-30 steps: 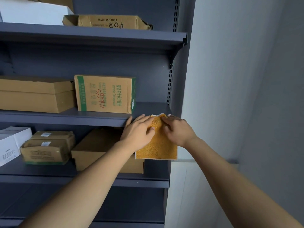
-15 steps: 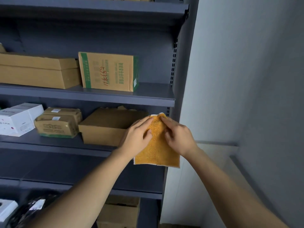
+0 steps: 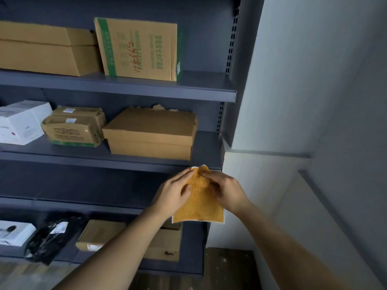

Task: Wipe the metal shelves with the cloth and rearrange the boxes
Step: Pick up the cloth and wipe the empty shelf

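Observation:
An orange cloth (image 3: 199, 206) hangs in front of the dark metal shelf unit, below the front edge of the middle shelf (image 3: 83, 159). My left hand (image 3: 174, 194) pinches its upper left part and my right hand (image 3: 226, 191) pinches its upper right part. On the middle shelf stand a brown lidded box (image 3: 150, 133), a small taped carton (image 3: 73, 126) and a white box (image 3: 21, 122). The shelf above (image 3: 125, 86) carries a green-edged carton (image 3: 139, 49) and a long brown box (image 3: 46, 48).
The lowest shelf holds a flat brown box (image 3: 163, 241), a black plastic bag (image 3: 50, 237) and a white box (image 3: 14, 231). A pale wall (image 3: 314, 80) with a ledge stands right of the unit. Wooden floor (image 3: 230, 268) shows below.
The view has tilted downward, so the shelves moved up in the frame and lower shelves appeared. Both hands keep holding the cloth, now lowered from the upper shelf's edge to below the middle shelf.

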A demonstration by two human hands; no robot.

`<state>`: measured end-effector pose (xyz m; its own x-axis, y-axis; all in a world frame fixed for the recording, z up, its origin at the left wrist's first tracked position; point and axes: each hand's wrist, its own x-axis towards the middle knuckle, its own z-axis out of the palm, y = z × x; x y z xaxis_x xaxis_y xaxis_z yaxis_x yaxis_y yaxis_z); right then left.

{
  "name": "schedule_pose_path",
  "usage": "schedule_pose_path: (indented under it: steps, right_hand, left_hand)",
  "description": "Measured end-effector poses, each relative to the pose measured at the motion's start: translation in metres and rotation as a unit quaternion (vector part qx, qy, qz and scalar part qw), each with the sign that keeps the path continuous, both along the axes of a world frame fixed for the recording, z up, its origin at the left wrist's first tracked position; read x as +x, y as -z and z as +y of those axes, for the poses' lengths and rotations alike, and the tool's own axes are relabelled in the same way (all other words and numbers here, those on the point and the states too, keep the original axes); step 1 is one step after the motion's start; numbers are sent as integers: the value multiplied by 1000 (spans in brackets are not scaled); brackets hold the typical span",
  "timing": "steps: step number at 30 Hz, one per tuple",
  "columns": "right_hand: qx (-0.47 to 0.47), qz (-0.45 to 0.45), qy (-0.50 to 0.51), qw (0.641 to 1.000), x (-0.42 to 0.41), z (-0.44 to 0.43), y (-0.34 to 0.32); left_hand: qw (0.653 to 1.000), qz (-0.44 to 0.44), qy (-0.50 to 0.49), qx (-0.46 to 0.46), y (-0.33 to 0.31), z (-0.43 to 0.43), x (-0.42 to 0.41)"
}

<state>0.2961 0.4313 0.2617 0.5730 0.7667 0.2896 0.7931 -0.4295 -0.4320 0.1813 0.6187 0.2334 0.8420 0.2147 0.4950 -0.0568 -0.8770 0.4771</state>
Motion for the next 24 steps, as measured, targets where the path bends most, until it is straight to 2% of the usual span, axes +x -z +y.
schedule_pose_path:
  steps: [6, 15, 24]
  right_hand:
    - [-27, 27, 3, 999, 5, 26, 66]
    - [-22, 42, 66, 997, 56, 66, 192]
    - [14, -42, 120, 992, 142, 94, 301]
  left_hand:
    - [998, 59, 27, -5, 61, 31, 5]
    - [995, 85, 48, -23, 180, 69, 69]
    - [995, 55, 79, -30, 293, 100, 165]
